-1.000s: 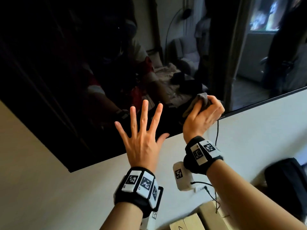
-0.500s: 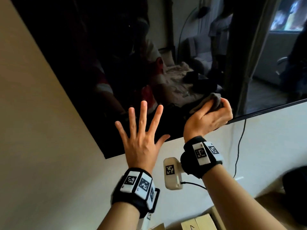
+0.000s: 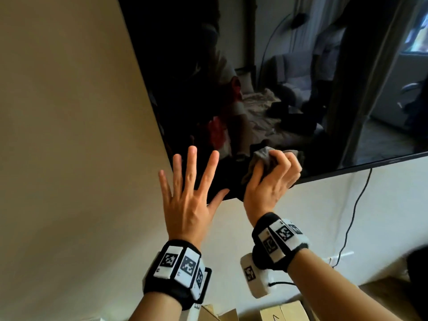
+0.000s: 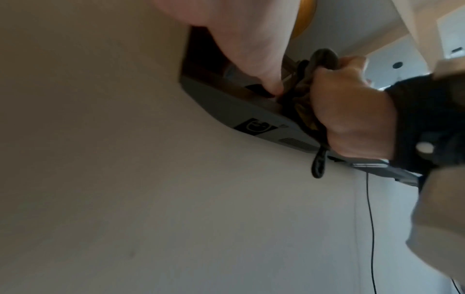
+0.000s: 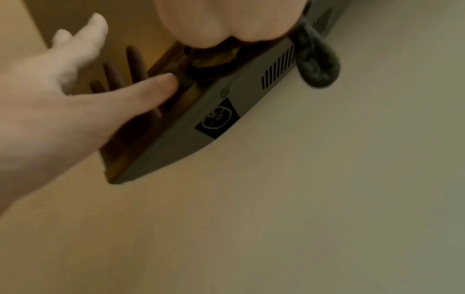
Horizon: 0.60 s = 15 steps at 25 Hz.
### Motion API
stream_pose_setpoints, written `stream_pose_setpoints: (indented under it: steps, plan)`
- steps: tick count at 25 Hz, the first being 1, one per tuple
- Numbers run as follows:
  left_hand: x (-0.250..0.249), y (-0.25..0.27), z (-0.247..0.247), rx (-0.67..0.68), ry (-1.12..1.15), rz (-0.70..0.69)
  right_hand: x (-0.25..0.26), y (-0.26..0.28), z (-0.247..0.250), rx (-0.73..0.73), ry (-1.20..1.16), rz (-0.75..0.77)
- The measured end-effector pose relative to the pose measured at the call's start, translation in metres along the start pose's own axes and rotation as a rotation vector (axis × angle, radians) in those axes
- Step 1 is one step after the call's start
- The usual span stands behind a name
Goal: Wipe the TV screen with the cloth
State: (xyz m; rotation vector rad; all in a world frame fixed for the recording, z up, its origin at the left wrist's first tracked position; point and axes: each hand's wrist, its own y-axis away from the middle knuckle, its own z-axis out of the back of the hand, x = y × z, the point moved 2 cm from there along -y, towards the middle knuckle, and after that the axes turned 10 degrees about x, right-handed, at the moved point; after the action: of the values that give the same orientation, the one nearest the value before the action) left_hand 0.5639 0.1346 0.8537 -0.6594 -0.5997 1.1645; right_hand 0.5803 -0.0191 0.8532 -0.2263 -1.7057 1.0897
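A wall-mounted TV [image 3: 266, 66] with a dark, reflective screen fills the upper right of the head view. My right hand [image 3: 271, 179] grips a bunched grey cloth [image 3: 262, 156] and presses it on the screen near the lower left corner. A loop of the cloth [image 5: 317, 65] hangs below the TV's bottom edge [image 5: 201, 127]. My left hand [image 3: 187, 193] is spread flat, fingers straight, over that corner, with the thumb on the lower edge of the TV [image 4: 251, 119]. The right hand [image 4: 352, 111] holding the cloth [image 4: 324, 59] also shows in the left wrist view.
A bare beige wall [image 3: 69, 158] surrounds the TV. A thin black cable [image 3: 354, 212] hangs from the TV's bottom edge at the right. Cardboard boxes [image 3: 282, 311] lie below my wrists. A dark object [image 3: 419, 262] sits at the right edge.
My right hand and the cloth have slid left along the bottom of the screen, ending close beside the left hand. The left hand now lies over the lower left corner. The view shifted left.
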Motion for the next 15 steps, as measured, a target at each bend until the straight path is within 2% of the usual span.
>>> stream_pose_setpoints:
  steps: [2, 4, 6, 8, 12, 15]
  plan:
    - [0.016, 0.013, -0.001, -0.035, 0.148, 0.054, 0.004, 0.000, -0.005, -0.025, -0.036, -0.049]
    - [0.021, 0.026, -0.007, -0.039, 0.474, 0.145, 0.016, -0.001, -0.012, -0.114, -0.087, -0.143]
    - [0.013, 0.037, -0.015, -0.054, 0.858, 0.275, 0.028, 0.012, -0.019, -0.067, -0.055, -0.078]
    - [0.002, 0.048, -0.024, -0.100, 1.121, 0.429, 0.027, 0.029, -0.023, 0.099, 0.021, 0.105]
    - [-0.027, 0.057, -0.044, -0.226, 1.354, 0.752, 0.013, 0.031, -0.017, 0.371, 0.150, 0.526]
    - [-0.047, 0.045, -0.046, -0.326, 1.587, 0.928, 0.015, 0.026, -0.015, 0.535, 0.271, 0.844]
